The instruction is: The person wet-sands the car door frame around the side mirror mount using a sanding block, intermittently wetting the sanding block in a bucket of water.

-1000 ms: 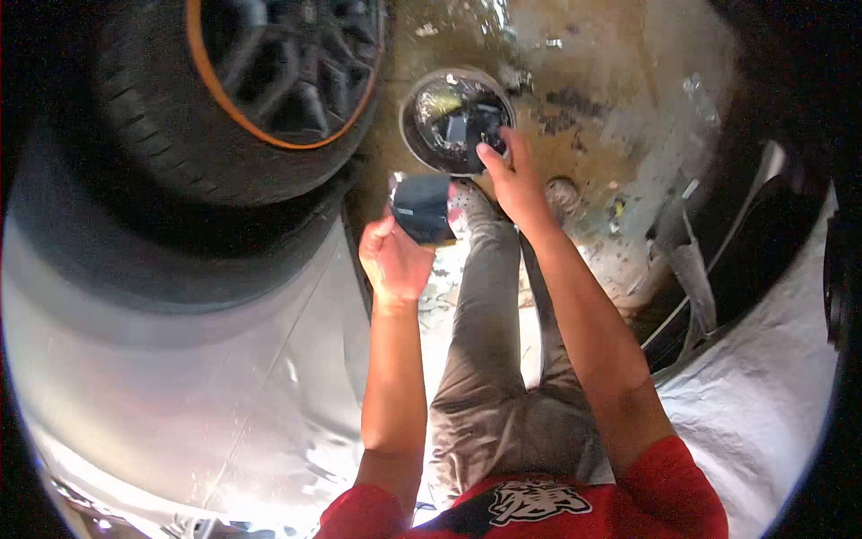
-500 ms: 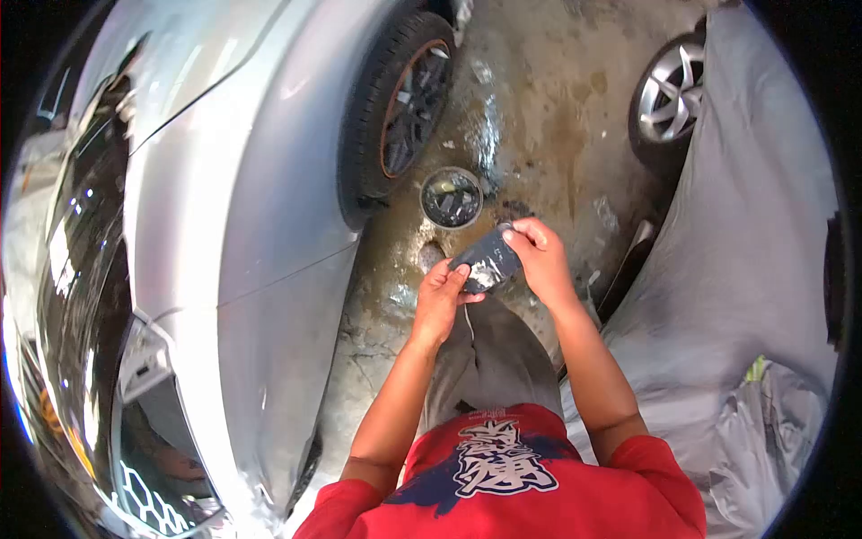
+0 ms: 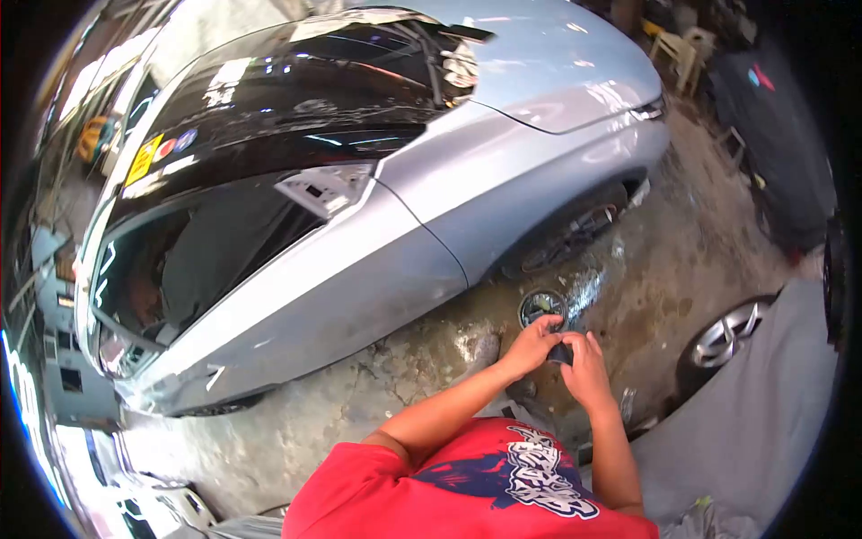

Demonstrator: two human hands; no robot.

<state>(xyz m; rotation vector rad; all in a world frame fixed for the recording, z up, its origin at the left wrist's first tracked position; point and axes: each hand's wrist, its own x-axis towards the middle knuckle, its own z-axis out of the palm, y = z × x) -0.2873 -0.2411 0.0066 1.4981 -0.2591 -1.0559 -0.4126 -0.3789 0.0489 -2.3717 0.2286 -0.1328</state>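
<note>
In front of my body, a dark, flat piece that looks like sandpaper (image 3: pixel 561 354) is between my hands, mostly hidden by fingers. My left hand (image 3: pixel 532 348) is closed on its left side, the fingers near the round bucket (image 3: pixel 522 314). From the right, my right hand (image 3: pixel 588 373) grips the same piece, with some fingertips raised. The bucket stands on the wet floor just beyond my hands and holds water and some objects I cannot make out.
A silver car (image 3: pixel 359 287) with a bare, dull door panel fills the left and middle. At right stands another vehicle under a grey cover (image 3: pixel 745 395), its wheel (image 3: pixel 729 334) showing. The concrete floor (image 3: pixel 646 305) is wet. A dark covered shape (image 3: pixel 772 144) is at upper right.
My view has swung left, showing more of the silver car's side and windows. My hands have come closer together and now cover most of the dark piece, which showed its broad face before.
</note>
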